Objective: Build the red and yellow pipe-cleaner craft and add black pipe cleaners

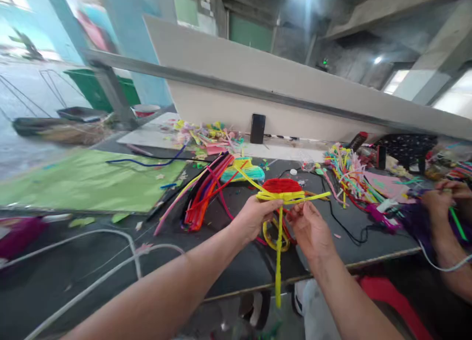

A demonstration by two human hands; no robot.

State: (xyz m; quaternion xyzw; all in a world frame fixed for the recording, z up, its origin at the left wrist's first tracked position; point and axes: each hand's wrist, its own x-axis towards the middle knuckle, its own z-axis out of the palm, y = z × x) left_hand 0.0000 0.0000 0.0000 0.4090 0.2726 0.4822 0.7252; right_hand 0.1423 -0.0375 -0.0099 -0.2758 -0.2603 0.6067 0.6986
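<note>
My left hand (253, 217) and my right hand (311, 229) are both closed on a bundle of yellow pipe cleaners (285, 196) held above the dark table (110, 266). The bundle lies crosswise between my hands, and one long yellow strand (279, 261) hangs straight down past the table's front edge. Just behind the bundle sits a red pipe-cleaner disc (282, 184). A yellow loop (271, 237) lies on the table under my hands.
A pile of red, pink and purple pipe cleaners (206, 192) lies left of my hands, near a green sheet (88, 180). Mixed coloured stems (348, 175) lie to the right. Another person's hands (440, 200) work at the right edge. A black phone (257, 128) leans on the grey board.
</note>
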